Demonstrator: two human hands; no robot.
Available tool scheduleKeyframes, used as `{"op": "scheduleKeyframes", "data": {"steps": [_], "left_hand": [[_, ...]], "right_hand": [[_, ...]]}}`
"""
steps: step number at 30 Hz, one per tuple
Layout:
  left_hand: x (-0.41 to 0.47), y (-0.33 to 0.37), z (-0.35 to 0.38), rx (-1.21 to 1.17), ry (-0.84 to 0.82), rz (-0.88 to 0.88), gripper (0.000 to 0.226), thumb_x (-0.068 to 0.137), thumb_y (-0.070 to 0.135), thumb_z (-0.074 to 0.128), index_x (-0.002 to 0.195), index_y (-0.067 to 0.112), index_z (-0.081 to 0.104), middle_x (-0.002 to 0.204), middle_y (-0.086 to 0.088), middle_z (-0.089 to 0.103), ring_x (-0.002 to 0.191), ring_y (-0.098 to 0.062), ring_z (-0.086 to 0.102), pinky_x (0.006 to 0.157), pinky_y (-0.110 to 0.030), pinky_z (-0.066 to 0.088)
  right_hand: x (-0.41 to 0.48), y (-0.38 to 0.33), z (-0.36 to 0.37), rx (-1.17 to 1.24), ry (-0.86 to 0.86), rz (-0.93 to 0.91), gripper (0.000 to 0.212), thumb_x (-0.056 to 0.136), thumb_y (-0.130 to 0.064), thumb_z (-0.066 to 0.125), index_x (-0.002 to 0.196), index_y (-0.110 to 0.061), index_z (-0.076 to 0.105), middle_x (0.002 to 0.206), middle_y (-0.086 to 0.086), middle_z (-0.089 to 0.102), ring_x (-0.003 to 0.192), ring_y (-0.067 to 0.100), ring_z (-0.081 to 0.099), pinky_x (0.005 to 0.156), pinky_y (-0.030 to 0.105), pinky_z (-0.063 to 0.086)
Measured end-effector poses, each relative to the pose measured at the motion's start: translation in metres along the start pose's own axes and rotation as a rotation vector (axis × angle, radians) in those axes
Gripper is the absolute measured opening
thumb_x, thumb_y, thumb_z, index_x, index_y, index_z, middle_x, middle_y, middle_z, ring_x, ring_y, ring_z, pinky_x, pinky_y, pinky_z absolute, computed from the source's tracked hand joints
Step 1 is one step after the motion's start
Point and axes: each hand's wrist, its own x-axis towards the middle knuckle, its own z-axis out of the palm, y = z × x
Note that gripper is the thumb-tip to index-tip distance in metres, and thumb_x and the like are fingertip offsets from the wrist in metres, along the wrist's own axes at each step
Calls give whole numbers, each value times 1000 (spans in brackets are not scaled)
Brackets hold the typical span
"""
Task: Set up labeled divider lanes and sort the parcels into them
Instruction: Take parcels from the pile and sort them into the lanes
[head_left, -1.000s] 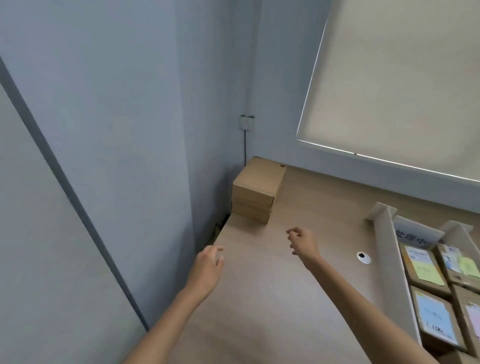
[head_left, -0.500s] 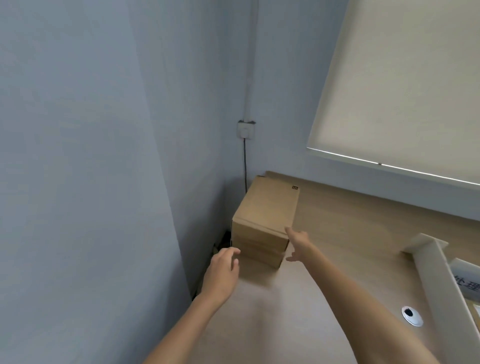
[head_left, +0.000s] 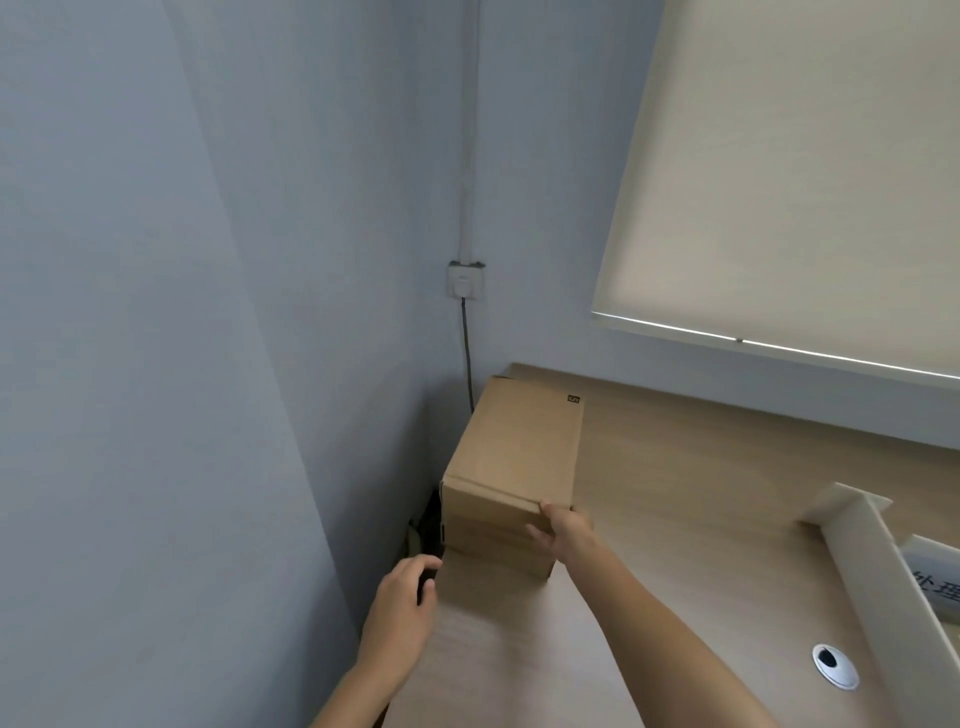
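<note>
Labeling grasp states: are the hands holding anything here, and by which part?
Right hand grips the top cardboard box at its near right corner, thumb on the top edge. Left hand holds nothing.

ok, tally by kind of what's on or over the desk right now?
cardboard box stack: 1 (number of boxes in it unclear)
white divider: 1
label card: 1, cut off by the frame edge
cable grommet: 1
hands: 2, left hand and right hand
Total: 6
</note>
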Motion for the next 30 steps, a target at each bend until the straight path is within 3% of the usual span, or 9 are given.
{"op": "scheduleKeyframes", "data": {"steps": [3, 6, 9, 12, 16, 19, 21, 26, 30], "left_hand": [[-16, -4, -3, 2, -2, -12, 28, 94, 10, 46, 115, 23, 59, 116, 13, 56, 110, -8, 51, 89, -20, 38], [-33, -2, -11, -22, -9, -17, 27, 94, 8, 47, 115, 20, 60, 114, 8, 57, 110, -10, 52, 87, -19, 36], [-53, 10, -25, -39, -28, -25, 26, 95, 8, 46, 114, 20, 59, 115, 5, 57, 106, -9, 51, 87, -20, 36], [-73, 23, -41, -82, -56, -29, 25, 96, 9, 46, 114, 21, 58, 117, 3, 57, 105, -10, 50, 88, -22, 38], [-103, 42, -58, -166, -104, -63, 24, 94, 13, 51, 118, 16, 57, 124, -7, 58, 113, -21, 52, 92, -31, 43], [-129, 64, -66, -225, -184, -87, 43, 92, 23, 59, 131, 9, 46, 128, -10, 52, 109, -21, 51, 84, -30, 40], [-145, 82, -72, -356, -254, -159, 65, 87, 33, 65, 139, 8, 35, 136, -14, 45, 117, -26, 49, 93, -36, 43], [-187, 127, -81, -571, -607, -142, 135, 42, 76, 73, 149, 23, 10, 150, -8, 28, 136, -31, 32, 110, -51, 28], [-217, 157, -80, -787, -748, -37, 126, 29, 69, 83, 135, 21, 36, 130, -6, 54, 118, -24, 53, 100, -53, 44]], "right_hand": [[-11, 5, -10, 2, 55, 17, 29, 87, 6, 59, 115, 3, 51, 131, 22, 50, 110, 39, 55, 53, 34, 58], [-40, 18, -33, -10, 66, 50, 12, 86, 9, 59, 90, 1, 51, 125, 25, 54, 104, 39, 58, 63, 40, 60], [-72, 36, -70, -14, 60, 64, 32, 84, 11, 60, 115, 6, 52, 126, 24, 54, 109, 40, 57, 31, 32, 50], [-109, 49, -110, 22, 68, 41, 48, 83, 12, 60, 128, 5, 46, 121, 22, 54, 107, 36, 56, 31, 31, 49], [-174, 61, -166, 94, 23, 6, 39, 84, 10, 60, 122, 7, 50, 103, 16, 52, 85, 29, 55, 38, 30, 53], [-232, 60, -208, 170, -51, -38, 14, 86, 9, 59, 100, 8, 57, 104, 17, 52, 100, 40, 54, 44, 32, 56], [-273, 55, -234, 208, -115, -78, 2, 88, 6, 58, 89, 7, 58, 95, 18, 55, 102, 46, 55, 52, 33, 59], [-366, 52, -301, 139, -290, -220, 22, 93, -1, 49, 109, 13, 54, 113, 27, 57, 115, 46, 53, 86, 42, 56], [-425, 59, -343, 64, -348, -290, 52, 85, -10, 66, 130, 3, 46, 124, 27, 52, 117, 47, 53, 96, 46, 50]]}}
